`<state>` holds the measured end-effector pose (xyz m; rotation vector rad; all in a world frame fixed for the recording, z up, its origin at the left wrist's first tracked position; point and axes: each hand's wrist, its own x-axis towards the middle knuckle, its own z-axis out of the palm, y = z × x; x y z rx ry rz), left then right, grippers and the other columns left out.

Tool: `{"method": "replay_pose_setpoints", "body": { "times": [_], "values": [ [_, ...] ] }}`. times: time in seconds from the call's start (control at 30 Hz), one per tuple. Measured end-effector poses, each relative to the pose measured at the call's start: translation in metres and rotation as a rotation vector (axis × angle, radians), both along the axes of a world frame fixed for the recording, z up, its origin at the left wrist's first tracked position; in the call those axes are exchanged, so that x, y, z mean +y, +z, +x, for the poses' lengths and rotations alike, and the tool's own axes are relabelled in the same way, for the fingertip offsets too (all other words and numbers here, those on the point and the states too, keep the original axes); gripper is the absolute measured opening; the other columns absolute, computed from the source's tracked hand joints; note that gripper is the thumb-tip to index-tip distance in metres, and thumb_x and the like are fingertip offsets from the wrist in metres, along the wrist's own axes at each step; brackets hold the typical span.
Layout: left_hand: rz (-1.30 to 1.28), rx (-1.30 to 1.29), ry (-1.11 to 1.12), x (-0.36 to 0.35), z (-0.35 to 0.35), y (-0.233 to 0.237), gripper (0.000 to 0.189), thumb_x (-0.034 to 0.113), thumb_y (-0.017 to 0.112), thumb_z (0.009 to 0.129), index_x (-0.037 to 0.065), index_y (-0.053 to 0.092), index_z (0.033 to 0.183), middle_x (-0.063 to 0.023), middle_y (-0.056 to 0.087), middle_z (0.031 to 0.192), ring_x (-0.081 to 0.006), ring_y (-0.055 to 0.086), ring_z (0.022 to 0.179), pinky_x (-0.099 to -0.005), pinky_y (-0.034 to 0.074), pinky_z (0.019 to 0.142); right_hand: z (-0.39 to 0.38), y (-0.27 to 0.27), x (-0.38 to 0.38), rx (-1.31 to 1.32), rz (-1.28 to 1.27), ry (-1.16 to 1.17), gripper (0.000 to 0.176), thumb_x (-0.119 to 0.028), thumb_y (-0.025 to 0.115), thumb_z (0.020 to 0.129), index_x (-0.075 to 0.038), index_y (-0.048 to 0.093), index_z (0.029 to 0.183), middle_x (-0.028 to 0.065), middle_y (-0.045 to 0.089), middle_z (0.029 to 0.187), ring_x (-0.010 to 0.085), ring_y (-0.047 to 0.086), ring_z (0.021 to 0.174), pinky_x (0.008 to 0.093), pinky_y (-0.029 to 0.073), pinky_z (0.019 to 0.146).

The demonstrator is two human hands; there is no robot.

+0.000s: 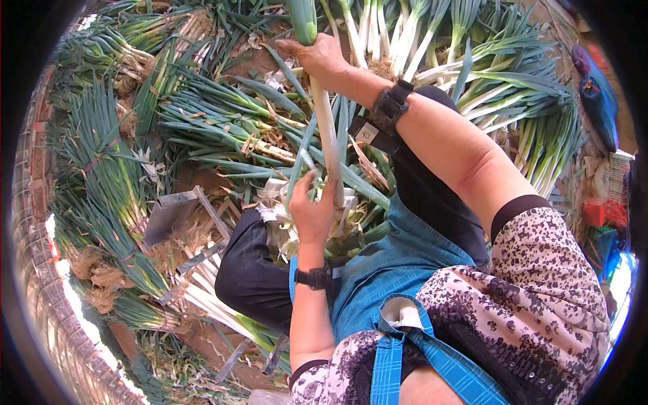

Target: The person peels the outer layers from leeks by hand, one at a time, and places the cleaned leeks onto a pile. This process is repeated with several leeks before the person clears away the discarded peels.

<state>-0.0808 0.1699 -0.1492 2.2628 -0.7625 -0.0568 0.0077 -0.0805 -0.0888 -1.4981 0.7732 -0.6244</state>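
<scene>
A long green onion with a thick white stalk stands nearly upright in front of me. My right hand is closed around its upper part, just below the green leaves. Lower down, my left hand is at the stalk's bottom end, with the thumb against it and the fingers curled. A small pale piece shows at the left fingertips, too small to name. Peeled pale skins lie beside and below the left hand.
Bundled green onions cover the ground to the left. More white-stalked onions lie fanned out at upper right. A metal-framed stool stands by my left knee. Coloured bags lie at the right edge.
</scene>
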Motion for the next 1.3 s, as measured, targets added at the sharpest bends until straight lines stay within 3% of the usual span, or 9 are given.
{"method": "replay_pose_setpoints", "body": {
  "times": [0.07, 0.27, 0.6, 0.87, 0.93, 1.1, 1.17, 1.23, 1.3],
  "values": [
    [-0.214, 0.345, -0.017, -0.018, 0.002, -0.001, 0.032, 0.015, 0.072, 0.078, -0.006, 0.066, 0.101, -0.0117, 0.069, 0.082, -0.013, 0.064, 0.073, -0.0253, 0.049, 0.066, -0.007, 0.013, 0.008, 0.015, 0.054, 0.003, 0.043, -0.04, 0.074, 0.078, 0.0, 0.058, 0.073, 0.006, 0.053, 0.055, 0.0152, 0.05, 0.04, 0.0323, 0.041, 0.037],
    [-0.194, 0.343, -0.008, -0.021, 0.008, 0.011, 0.026, 0.012, 0.07, 0.08, -0.008, 0.067, 0.095, -0.0079, 0.069, 0.079, -0.0084, 0.061, 0.069, -0.0236, 0.05, 0.064, -0.014, 0.029, -0.002, -0.096, 0.56, 0.183, 0.033, -0.024, 0.081, 0.073, -0.004, 0.056, 0.076, 0.0033, 0.051, 0.061, 0.015, 0.053, 0.048, 0.0318, 0.045, 0.04],
    [-0.177, 0.284, -0.054, -0.024, 0.001, 0.017, 0.017, 0.005, 0.062, 0.076, -0.007, 0.066, 0.087, -0.0139, 0.061, 0.061, -0.0116, 0.059, 0.054, -0.027, 0.045, 0.052, -0.013, 0.029, 0.022, -0.178, 0.373, 0.161, 0.028, -0.022, 0.079, 0.075, -0.003, 0.058, 0.072, 0.0028, 0.052, 0.055, 0.0115, 0.048, 0.04, 0.0284, 0.042, 0.035],
    [-0.192, 0.271, 0.061, -0.015, -0.005, 0.001, 0.016, 0.006, 0.058, 0.079, -0.007, 0.067, 0.084, -0.0158, 0.065, 0.068, -0.0157, 0.062, 0.056, -0.0287, 0.048, 0.054, -0.013, 0.025, 0.015, -0.209, 0.407, 0.188, 0.029, -0.022, 0.08, 0.074, -0.006, 0.056, 0.072, 0.0013, 0.052, 0.056, 0.0108, 0.049, 0.041, 0.0289, 0.041, 0.035],
    [-0.848, 1.122, 0.437, -0.013, 0.0, -0.007, 0.015, 0.005, 0.052, 0.084, -0.005, 0.062, 0.088, -0.0133, 0.065, 0.078, -0.0163, 0.062, 0.062, -0.032, 0.051, 0.057, -0.011, 0.025, 0.003, -0.235, 0.483, 0.162, 0.032, -0.024, 0.08, 0.074, -0.007, 0.054, 0.073, -0.0002, 0.052, 0.057, 0.0103, 0.046, 0.039, 0.0284, 0.039, 0.034],
    [-1.322, 1.459, 0.59, 0.01, 0.013, -0.036, 0.007, 0.006, 0.043, 0.09, 0.004, 0.049, 0.087, -0.0022, 0.048, 0.072, -0.013, 0.045, 0.057, -0.0301, 0.047, 0.055, -0.019, 0.025, -0.025, -0.284, 0.462, 0.045, 0.031, -0.031, 0.073, 0.081, -0.005, 0.056, 0.085, 0.0033, 0.052, 0.063, 0.0146, 0.049, 0.047, 0.032, 0.042, 0.041],
    [-0.914, 1.238, 0.461, 0.022, 0.007, -0.028, 0.007, 0.006, 0.042, 0.091, 0.007, 0.047, 0.085, -0.0016, 0.044, 0.069, -0.0125, 0.041, 0.057, -0.0319, 0.045, 0.057, -0.028, 0.034, -0.031, -0.197, 0.531, -0.02, 0.036, -0.035, 0.07, 0.083, -0.004, 0.055, 0.094, 0.0028, 0.051, 0.065, 0.0149, 0.047, 0.049, 0.0321, 0.041, 0.042],
    [-0.802, 1.207, 0.457, 0.066, 0.005, -0.084, 0.009, 0.008, 0.044, 0.092, 0.004, 0.051, 0.094, -0.003, 0.048, 0.071, -0.0164, 0.047, 0.063, -0.0378, 0.045, 0.061, -0.03, 0.036, -0.04, -0.179, 0.459, -0.079, 0.031, -0.032, 0.07, 0.083, -0.005, 0.058, 0.073, 0.0022, 0.047, 0.056, 0.0148, 0.044, 0.043, 0.0337, 0.038, 0.04],
    [-0.114, 0.466, 0.277, 0.113, -0.007, -0.135, 0.008, 0.014, 0.049, 0.089, 0.006, 0.051, 0.092, -0.0003, 0.051, 0.073, -0.01, 0.044, 0.052, -0.0235, 0.038, 0.047, -0.029, 0.036, -0.065, -0.143, 0.462, -0.216, 0.034, -0.031, 0.068, 0.085, -0.005, 0.054, 0.067, 0.0037, 0.047, 0.053, 0.0165, 0.045, 0.043, 0.0339, 0.038, 0.039]
  ]
}}
